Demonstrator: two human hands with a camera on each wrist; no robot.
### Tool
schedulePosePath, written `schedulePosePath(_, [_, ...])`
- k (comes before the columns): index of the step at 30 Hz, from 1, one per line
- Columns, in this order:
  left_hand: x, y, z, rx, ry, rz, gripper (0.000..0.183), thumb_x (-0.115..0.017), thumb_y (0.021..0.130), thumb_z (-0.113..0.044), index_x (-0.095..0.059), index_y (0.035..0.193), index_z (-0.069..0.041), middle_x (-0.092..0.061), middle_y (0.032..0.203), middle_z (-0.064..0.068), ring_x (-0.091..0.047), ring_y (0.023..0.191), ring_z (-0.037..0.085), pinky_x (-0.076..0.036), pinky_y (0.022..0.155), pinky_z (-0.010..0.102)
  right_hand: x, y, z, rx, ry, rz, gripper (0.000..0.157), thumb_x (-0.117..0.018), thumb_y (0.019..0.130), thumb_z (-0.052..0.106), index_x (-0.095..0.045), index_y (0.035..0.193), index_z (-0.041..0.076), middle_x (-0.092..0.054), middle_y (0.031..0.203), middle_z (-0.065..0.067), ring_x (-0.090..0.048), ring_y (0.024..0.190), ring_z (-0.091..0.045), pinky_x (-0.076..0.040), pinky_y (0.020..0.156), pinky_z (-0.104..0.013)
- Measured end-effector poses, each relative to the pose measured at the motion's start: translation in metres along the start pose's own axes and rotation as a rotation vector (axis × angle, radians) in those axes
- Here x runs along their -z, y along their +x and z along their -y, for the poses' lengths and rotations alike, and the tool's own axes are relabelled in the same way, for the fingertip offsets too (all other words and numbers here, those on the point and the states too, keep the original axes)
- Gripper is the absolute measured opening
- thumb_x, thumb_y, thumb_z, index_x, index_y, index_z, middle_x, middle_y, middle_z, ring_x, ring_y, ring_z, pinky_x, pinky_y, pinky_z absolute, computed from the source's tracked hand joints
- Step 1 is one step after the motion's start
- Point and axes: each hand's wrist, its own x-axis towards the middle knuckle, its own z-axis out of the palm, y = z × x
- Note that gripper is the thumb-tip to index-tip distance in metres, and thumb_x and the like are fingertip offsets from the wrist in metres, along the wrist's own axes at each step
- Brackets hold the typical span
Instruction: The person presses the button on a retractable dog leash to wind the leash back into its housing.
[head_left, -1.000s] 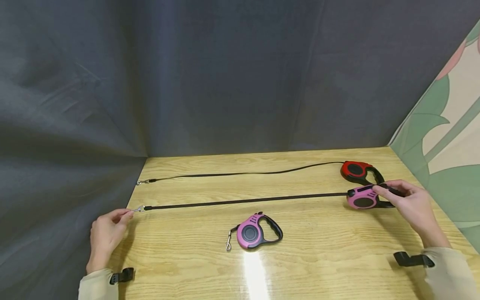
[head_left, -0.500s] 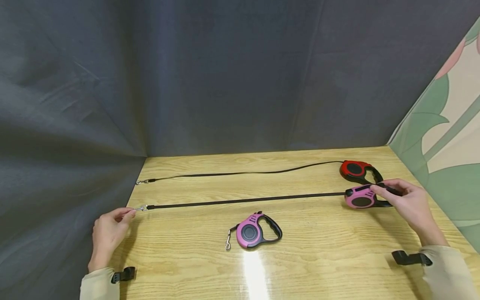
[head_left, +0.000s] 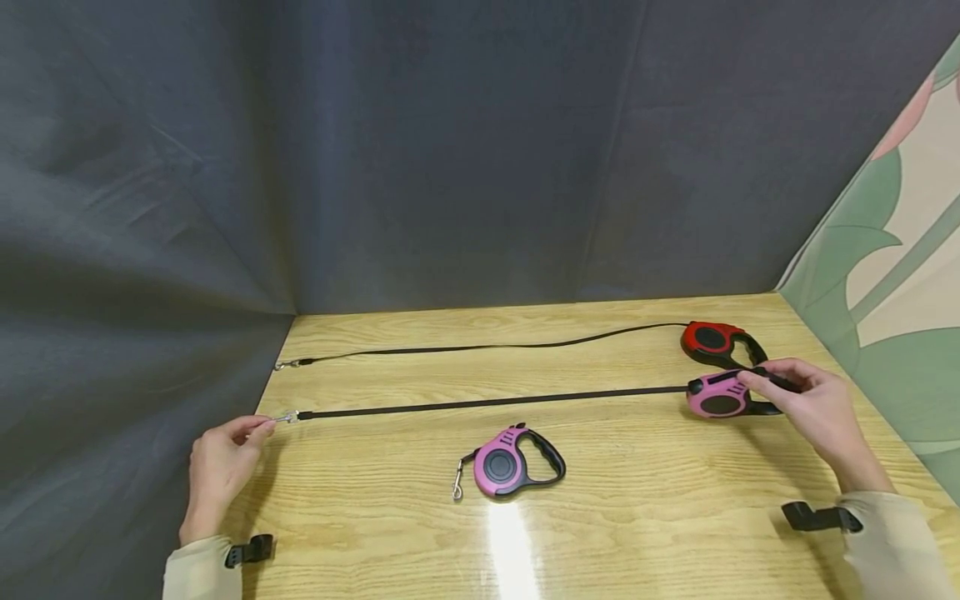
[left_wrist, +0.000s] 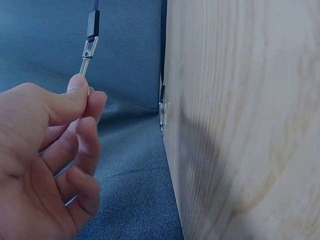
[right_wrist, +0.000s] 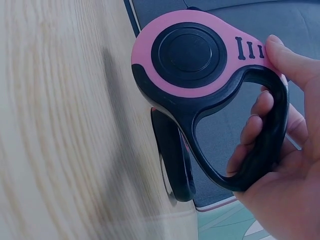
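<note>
My right hand (head_left: 813, 408) grips the black handle of a pink retractable dog leash (head_left: 717, 394), its fingers through the handle loop and its thumb on the casing, as the right wrist view shows. A black strap (head_left: 487, 402) runs taut from the casing across to the left. At its end, my left hand (head_left: 223, 467) pinches a metal snap hook (left_wrist: 85, 66) between thumb and forefinger. A second pink leash (head_left: 500, 463) lies on the wooden table (head_left: 630, 533) between the hands, its strap wound in and its hook (head_left: 457, 483) beside it.
Behind the held strap lies a red retractable leash (head_left: 708, 340), its thin strap (head_left: 480, 347) drawn out to a snap hook (head_left: 287, 364) at the left table edge. Grey cloth (head_left: 450, 167) hangs at the back and left. A leaf-patterned cloth (head_left: 900, 292) borders the right.
My left hand has shifted slightly right with the snap hook, and my right hand slightly left with the pink leash. The strap has become a little shorter and stays taut.
</note>
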Motion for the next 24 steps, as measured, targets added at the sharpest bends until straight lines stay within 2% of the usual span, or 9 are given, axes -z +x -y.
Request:
schedulePosePath(7, [-0.0001,-0.0018,0.0005,0.003,0.005,-0.01,0.021,-0.075,0.1,-0.023,-0.083,0.109,-0.006,-0.081,0.092,0.015,-0.056,0.065,0.008,-0.041,0.06,0.029,-0.0006,0.0001,-0.0006,0.0,-0.004,0.002,0.026,-0.08,0.096,0.044,-0.071,0.113,0.026,-0.059,0.095,0.035,-0.049,0.089,0.003,-0.044,0.068,-0.02])
schedulePosePath(17, [-0.0009,-0.0039,0.002,0.009,0.007,0.027,0.023,-0.073,0.101,-0.025,-0.082,0.112,-0.007,-0.079,0.091,0.014,-0.057,0.066,0.011,-0.041,0.059,0.031,-0.0058,0.0023,0.0024,0.025,-0.003,0.008,0.019,-0.08,0.096,0.04,-0.07,0.11,0.033,-0.061,0.091,0.033,-0.05,0.085,0.003,-0.043,0.066,-0.022])
schedulePosePath(24, [-0.001,-0.0033,0.003,0.0,0.009,0.022,0.022,-0.073,0.101,-0.025,-0.083,0.111,-0.007,-0.079,0.089,0.013,-0.056,0.064,0.01,-0.04,0.058,0.031,-0.0074,0.0023,0.0042,0.026,-0.004,0.003,0.017,-0.08,0.096,0.039,-0.07,0.109,0.033,-0.06,0.092,0.033,-0.051,0.086,0.004,-0.044,0.067,-0.021])
